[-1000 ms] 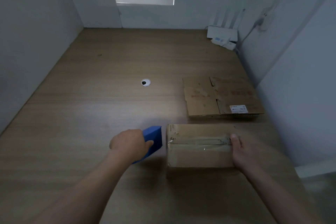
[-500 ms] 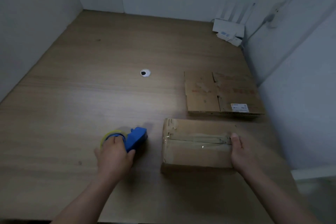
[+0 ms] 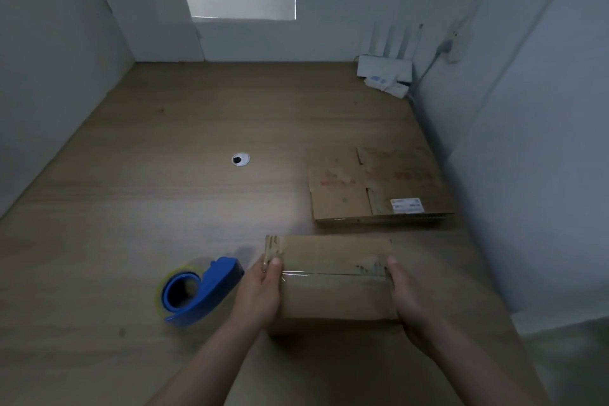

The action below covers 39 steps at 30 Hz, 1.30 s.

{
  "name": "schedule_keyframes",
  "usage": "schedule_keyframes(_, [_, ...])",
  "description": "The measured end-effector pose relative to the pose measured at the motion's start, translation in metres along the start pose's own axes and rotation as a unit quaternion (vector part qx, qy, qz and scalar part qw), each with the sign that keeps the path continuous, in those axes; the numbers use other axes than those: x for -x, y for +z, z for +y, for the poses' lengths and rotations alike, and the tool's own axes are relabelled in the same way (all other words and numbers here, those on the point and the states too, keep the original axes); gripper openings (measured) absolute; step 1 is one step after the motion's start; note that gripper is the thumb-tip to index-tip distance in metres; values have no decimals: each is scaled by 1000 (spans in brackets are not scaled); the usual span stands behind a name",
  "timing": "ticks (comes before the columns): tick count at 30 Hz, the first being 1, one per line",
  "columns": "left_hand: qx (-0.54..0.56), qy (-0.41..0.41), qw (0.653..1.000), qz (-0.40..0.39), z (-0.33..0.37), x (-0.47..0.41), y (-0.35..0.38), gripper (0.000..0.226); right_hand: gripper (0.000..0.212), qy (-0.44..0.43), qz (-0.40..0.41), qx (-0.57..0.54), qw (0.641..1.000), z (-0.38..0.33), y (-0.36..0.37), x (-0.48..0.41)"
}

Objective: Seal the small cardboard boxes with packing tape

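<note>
Head view: box on table, long axis 9-to-3 o'clock, is gripped at both ends by left hand and right hand, thumbs on top; tape dispenser lies at 9 o'clock, beside left hand.

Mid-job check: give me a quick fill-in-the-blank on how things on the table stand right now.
1. The left hand and right hand both grip the taped ____.
2. The tape dispenser lies on that box's ____ side.
3. The cardboard beyond it lies ____, not assembled.
Missing: box; left; flat.
</note>
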State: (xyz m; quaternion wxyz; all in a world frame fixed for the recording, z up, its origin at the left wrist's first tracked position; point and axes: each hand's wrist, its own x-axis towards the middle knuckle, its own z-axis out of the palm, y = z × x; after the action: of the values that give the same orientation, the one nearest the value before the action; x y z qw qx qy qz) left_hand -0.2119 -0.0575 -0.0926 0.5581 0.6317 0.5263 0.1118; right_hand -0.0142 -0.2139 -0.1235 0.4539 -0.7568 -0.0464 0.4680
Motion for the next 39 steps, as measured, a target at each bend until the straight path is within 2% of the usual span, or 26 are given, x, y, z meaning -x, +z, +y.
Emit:
schedule_keyframes(2, [-42,7,999,6,2,-6,1,28,58,-44,-20,17,999,-2,0,8])
schedule_keyframes(3, [-68,17,998,5,5,-7,1,29,66,-77,-9,48,996,-2,-1,8])
schedule_keyframes(5, [-130,33,991,5,12,-10,1,33,101,-159,27,155,975,-8,-7,11])
schedule_keyframes(7, [-191,32,981,10,17,-15,1,36,116,-228,37,237,944,-19,-17,9])
schedule_keyframes(10, [-255,17,966,34,25,-22,1,38,97,-247,0,267,931,-28,-25,6])
schedule_keyframes(13, [-272,22,953,133,30,-22,8,54,79,-260,49,260,929,-15,-22,9])
schedule_keyframes(16, [-208,72,965,141,31,-7,27,68,76,-246,131,232,932,0,-11,18])
schedule_keyframes(20, [-220,95,966,101,20,-1,33,76,71,-174,154,293,927,5,4,39])
schedule_keyframes(24, [-165,108,976,93,26,-3,23,76,64,-115,136,371,912,2,5,55])
schedule_keyframes(27, [-137,103,981,95,28,0,22,75,64,-106,119,394,905,3,7,62])
schedule_keyframes(30, [-164,116,977,66,20,4,25,84,67,-112,89,390,910,9,25,68])
schedule_keyframes(34, [-232,116,966,18,14,4,20,94,85,-106,65,381,916,20,45,75])
schedule_keyframes(37, [-254,120,960,-4,10,2,9,95,107,-108,36,362,925,23,52,77])
schedule_keyframes(39, [-263,129,956,-22,9,2,2,91,95,-116,38,332,936,18,58,77])
